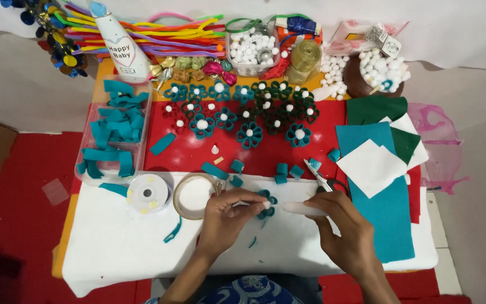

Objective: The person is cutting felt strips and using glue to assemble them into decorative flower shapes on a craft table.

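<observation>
Head view. I saw my left hand [227, 209] low in the centre of the frame, its fingertips pinching a teal felt flower [265, 204] with a white pom-pom at its middle, held just above the white cloth of the surface [119, 247]. My right hand [341, 222], lower right of centre, was closed around a white glue stick [300, 209] whose tip pointed left at the flower, close to touching it. I judged the step in hand to be fixing the pom-pom centre into the ring of felt loops. The next move, as I read it, called for a steady pinch on the petals and a small, well-aimed touch of the tip, since the loops looked ready to spring apart.

Just above the hands, loose teal felt loops [281, 171] and scissors [324, 180] lay on the red band of the surface. Left of the left hand sat a roll of clear tape [189, 197] and a white ribbon spool [147, 193]. Rows of finished flowers [243, 112] filled the upper centre. A clear tray of teal felt strips [113, 132] stood at centre left, and stacked felt sheets [381, 186] in teal, green and white lay at right. Pipe cleaners [164, 34] and a tub of white pom-poms [251, 50] ran along the top.
</observation>
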